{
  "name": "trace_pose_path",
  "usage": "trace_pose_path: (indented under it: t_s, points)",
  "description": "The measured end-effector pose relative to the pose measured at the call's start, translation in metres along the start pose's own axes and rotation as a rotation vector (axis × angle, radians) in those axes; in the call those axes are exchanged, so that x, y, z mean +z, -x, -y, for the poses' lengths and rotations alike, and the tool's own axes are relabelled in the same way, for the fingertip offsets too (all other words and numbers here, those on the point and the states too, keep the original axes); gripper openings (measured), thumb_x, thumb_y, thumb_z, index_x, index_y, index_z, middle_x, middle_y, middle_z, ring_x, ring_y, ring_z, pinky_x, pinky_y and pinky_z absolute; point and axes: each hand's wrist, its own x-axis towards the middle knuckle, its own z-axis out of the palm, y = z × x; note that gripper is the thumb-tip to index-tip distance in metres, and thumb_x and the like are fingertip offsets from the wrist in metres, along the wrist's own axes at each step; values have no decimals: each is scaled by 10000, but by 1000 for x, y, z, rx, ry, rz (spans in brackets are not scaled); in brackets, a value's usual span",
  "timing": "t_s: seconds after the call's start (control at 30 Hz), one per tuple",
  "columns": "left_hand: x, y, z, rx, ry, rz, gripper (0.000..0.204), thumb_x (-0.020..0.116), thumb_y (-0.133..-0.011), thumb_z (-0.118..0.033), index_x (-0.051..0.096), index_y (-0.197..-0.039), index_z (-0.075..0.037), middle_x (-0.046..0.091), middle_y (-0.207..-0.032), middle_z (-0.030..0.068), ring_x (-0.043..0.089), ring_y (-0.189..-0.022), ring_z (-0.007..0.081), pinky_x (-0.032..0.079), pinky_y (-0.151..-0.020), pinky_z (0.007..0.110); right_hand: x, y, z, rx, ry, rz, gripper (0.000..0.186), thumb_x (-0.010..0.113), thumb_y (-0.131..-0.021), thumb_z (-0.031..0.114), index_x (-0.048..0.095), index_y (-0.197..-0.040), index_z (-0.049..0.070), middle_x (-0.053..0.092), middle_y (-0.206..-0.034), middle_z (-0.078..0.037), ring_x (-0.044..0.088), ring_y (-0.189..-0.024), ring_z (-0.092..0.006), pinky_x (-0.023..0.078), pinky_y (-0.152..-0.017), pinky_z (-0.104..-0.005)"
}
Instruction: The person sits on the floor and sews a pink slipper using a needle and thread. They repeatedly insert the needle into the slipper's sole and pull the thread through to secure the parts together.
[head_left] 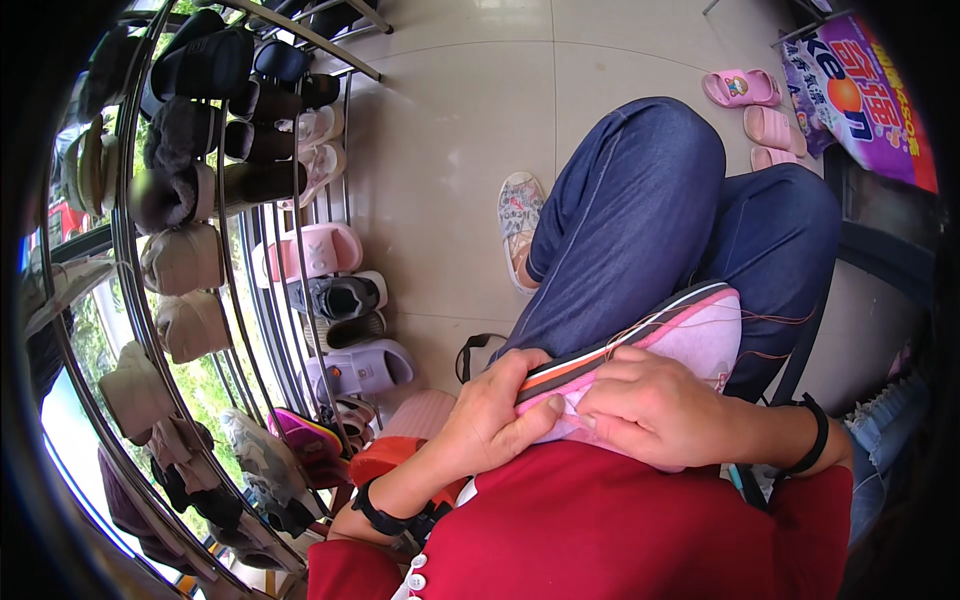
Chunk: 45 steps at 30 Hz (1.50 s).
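Holding the pink, stripe-edged slipper (700, 345) over the jeans (630, 200), toward four o'clock — pinched narrowly in left hand (505, 410) and right hand (650, 405) alike. Might snag or knot the loose brown thread (775, 319), toward three o'clock, by tugging against trailing slack.

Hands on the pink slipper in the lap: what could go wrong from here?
1. The loose brown thread trails across the slipper and over the jeans; it might snag or tangle.
2. The left thumb sits close to the right hand's curled fingers; if they hide something sharp, which I can't tell, a prick is possible.
3. The slipper lies tilted on the lap, so it could slide if the left hand loosened.
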Motion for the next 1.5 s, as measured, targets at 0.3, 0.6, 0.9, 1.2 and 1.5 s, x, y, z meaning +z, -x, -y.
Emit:
trace_pose_path:
  t_s: [0.3,0.6,0.9,1.2,1.5]
  points:
    - [4,-1,-13,-76,-41,-72,402,688,-753,-198,540,-1071,-2,621,-873,98,606,-781,156,489,-715,281,-18,4,5,59,-131,11,12,614,-792,45,609,-794,34,576,-735,-99,554,-719,-268,455,-664,-366]
    - [9,-2,-8,-71,-44,-93,453,755,-745,-241,536,-1056,5,623,-887,106,611,-792,158,493,-727,286,-13,7,-1,-27,-100,-66,32,641,-778,46,611,-776,37,560,-708,-83,539,-684,-244,444,-630,-350]
    - [4,-3,-11,-180,32,-12,482,740,-747,-267,527,-1086,1,621,-927,139,629,-847,226,497,-763,322,-7,4,-8,-131,-13,13,63,631,-777,32,625,-839,24,573,-748,-81,523,-721,-261,440,-679,-357]
    - [-2,-5,-6,-180,108,37,478,705,-775,-290,522,-1107,1,616,-932,169,638,-852,268,490,-769,348,-5,2,-7,-89,2,-1,100,635,-767,25,645,-867,23,586,-758,-80,521,-718,-258,441,-664,-350]
    - [-3,-5,-7,-135,67,44,393,653,-829,-260,516,-1099,-10,597,-921,176,619,-826,305,483,-742,360,-2,2,-7,-70,-20,-19,81,608,-804,64,569,-750,17,547,-731,-110,510,-744,-277,433,-682,-387]
